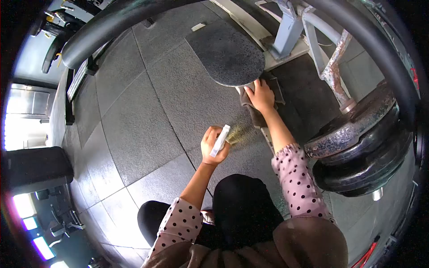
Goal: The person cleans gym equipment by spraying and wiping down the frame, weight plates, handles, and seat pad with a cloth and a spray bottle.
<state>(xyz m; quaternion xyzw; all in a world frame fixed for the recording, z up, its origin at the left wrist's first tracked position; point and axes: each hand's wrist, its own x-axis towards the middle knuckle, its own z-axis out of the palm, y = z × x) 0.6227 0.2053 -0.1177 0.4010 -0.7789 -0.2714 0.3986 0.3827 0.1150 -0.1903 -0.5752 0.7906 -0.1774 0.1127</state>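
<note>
My left hand [212, 146] is closed around a spray bottle, whose white spray head [220, 141] points up toward me. The bottle's body is mostly hidden below the hand, and a yellowish patch shows on the floor beside it. My right hand [262, 96] presses a dark brown cloth [258, 118] against the machine's low frame, just beneath the edge of a black textured foot plate [230, 56]. Its thumb reaches toward the plate's rounded end, and part of the cloth spreads out to the right of the fingers.
Rusty weight plates [357, 129] hang on a bar at the right, close to my right forearm. A thick black padded bar [116, 27] arches across the top. Behind the foot plate stands a grey metal upright [286, 33]. Dark rubber tiles [134, 134] cover the floor.
</note>
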